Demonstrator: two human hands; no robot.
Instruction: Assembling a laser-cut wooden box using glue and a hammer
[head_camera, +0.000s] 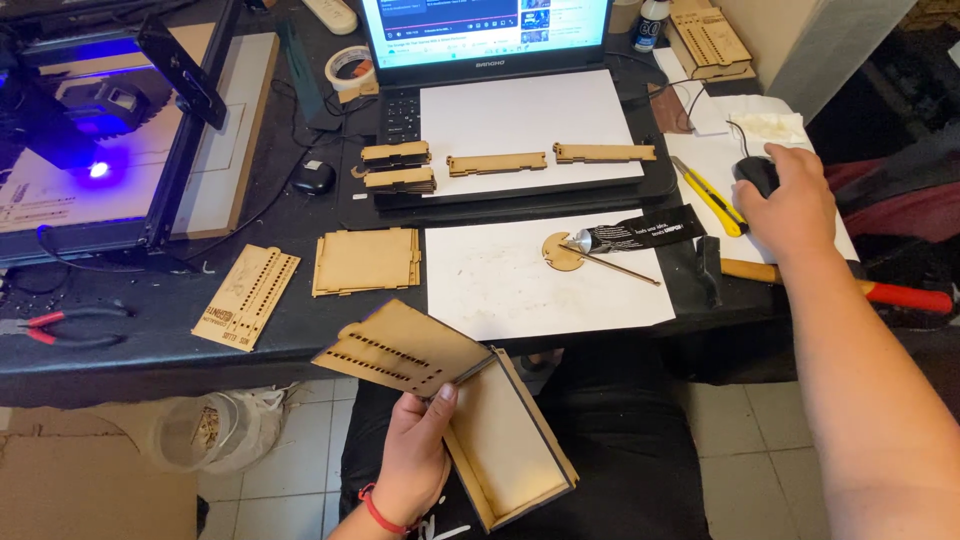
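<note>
My left hand (415, 455) holds a thin wooden box (505, 445) with an open hinged lid (400, 347) that has rows of small slots; it hangs below the desk's front edge, over my lap. My right hand (790, 200) rests on a black computer mouse (755, 172) at the right of the desk. Between the hands lies a white sheet (520, 285) with a black glue tube (635, 233), a round wooden disc (562, 252) and a thin stick (620, 268).
A laptop (490, 40) carries a white sheet with wooden strips (497, 163). Stacked wooden panels (366, 260), a slotted panel (247, 296), a yellow utility knife (708, 195), a red-handled tool (900, 296), pliers (60, 328), tape (350, 66) and a laser engraver (100, 130) lie around.
</note>
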